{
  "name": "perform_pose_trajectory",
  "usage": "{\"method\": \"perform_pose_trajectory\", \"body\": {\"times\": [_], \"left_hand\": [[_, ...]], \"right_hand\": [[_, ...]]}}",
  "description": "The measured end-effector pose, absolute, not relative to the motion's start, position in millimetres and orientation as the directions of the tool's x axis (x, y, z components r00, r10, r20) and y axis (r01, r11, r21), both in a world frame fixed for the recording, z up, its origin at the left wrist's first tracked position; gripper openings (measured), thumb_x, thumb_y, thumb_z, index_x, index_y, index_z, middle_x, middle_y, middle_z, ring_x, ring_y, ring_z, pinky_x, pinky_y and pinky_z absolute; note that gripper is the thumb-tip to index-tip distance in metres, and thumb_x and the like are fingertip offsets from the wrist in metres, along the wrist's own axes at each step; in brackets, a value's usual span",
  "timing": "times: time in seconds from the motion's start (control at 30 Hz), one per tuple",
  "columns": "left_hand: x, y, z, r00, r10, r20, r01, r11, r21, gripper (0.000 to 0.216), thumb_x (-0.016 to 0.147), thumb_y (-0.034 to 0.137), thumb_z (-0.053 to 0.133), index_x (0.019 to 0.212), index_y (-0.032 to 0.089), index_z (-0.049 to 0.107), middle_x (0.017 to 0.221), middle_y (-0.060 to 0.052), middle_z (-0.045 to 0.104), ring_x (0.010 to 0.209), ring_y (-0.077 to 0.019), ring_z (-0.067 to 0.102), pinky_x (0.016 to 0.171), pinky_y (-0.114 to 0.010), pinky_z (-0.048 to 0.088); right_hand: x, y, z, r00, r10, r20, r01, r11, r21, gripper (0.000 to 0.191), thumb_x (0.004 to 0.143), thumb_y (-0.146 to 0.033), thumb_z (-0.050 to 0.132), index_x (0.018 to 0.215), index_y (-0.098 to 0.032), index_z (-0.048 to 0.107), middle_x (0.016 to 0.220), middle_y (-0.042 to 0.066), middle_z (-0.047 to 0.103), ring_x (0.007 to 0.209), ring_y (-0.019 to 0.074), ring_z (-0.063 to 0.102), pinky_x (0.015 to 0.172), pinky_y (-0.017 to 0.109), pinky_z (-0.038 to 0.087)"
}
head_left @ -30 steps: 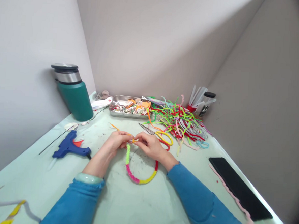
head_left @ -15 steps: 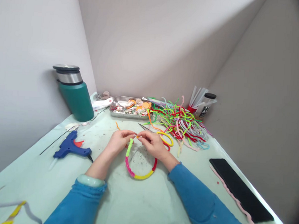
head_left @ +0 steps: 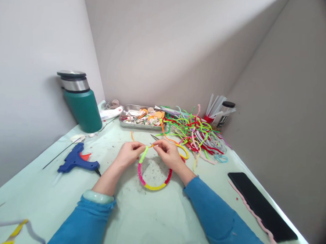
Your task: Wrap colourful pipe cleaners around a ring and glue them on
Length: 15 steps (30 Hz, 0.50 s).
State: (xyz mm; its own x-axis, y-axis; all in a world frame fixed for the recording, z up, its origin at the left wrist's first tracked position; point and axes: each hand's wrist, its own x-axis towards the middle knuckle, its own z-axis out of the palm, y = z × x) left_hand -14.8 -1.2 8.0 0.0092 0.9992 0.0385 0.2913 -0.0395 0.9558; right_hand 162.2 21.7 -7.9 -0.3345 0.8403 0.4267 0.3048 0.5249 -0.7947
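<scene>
A ring [head_left: 155, 188] wrapped in fuzzy pipe cleaner hangs between my hands, with green, pink, yellow and red sections. My left hand [head_left: 128, 155] pinches it at the top of the green section. A thin orange pipe cleaner [head_left: 132, 136] pokes up behind my left fingers, and an orange bit also shows between the two hands. My right hand [head_left: 168, 155] has thumb and fingertips closed on that orange bit, beside the ring's upper right. Scissors [head_left: 183, 151] with yellow and red handles lie partly hidden behind my right hand.
Left are a blue glue gun [head_left: 79, 160] and a green bottle [head_left: 83, 108]. At the back stand a metal tray [head_left: 143, 126] of small pieces, a heap of pipe cleaners [head_left: 198, 133] and a black-lidded jar [head_left: 224, 114]. A black phone-like slab [head_left: 261, 207] lies right.
My hands have drawn slightly apart, the right one moving a little right. More of the orange pipe cleaner shows between them, and the ring has risen slightly.
</scene>
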Motion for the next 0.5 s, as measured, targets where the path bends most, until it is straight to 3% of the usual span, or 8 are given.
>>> {"method": "perform_pose_trajectory", "body": {"times": [0.13,0.3,0.5], "left_hand": [[-14.1,-0.9,9.8,-0.009,1.000,0.009,0.261,-0.006,0.965,0.033,0.062,0.045,0.064,0.067,0.012,0.066,0.052,0.003,0.053,0.046,-0.0085,0.043,0.045,-0.020,0.035],[-14.5,-0.2,11.8,-0.099,0.995,-0.010,0.197,0.029,0.980,0.049,0.070,0.058,0.051,0.067,0.012,0.065,0.046,0.004,0.042,0.044,-0.0090,0.042,0.046,-0.022,0.035],[-12.7,-3.4,15.7,0.020,1.000,0.008,0.226,-0.012,0.974,0.034,0.056,0.043,0.070,0.068,0.012,0.062,0.052,0.004,0.049,0.048,-0.0075,0.040,0.047,-0.020,0.030]], "right_hand": [[162.6,21.5,-6.8,-0.331,0.840,0.431,0.310,0.528,-0.791,0.020,0.083,-0.032,0.050,0.090,-0.017,0.060,0.057,-0.003,0.044,0.051,0.0087,0.038,0.048,0.021,0.030],[163.0,19.8,-5.7,-0.370,0.826,0.426,0.322,0.543,-0.775,0.018,0.083,-0.030,0.050,0.091,-0.017,0.060,0.057,-0.004,0.045,0.051,0.0087,0.039,0.049,0.021,0.030],[164.3,21.0,-6.7,-0.362,0.825,0.434,0.384,0.557,-0.737,0.018,0.083,-0.030,0.050,0.090,-0.017,0.061,0.058,-0.003,0.048,0.052,0.0093,0.042,0.050,0.021,0.031]]}}
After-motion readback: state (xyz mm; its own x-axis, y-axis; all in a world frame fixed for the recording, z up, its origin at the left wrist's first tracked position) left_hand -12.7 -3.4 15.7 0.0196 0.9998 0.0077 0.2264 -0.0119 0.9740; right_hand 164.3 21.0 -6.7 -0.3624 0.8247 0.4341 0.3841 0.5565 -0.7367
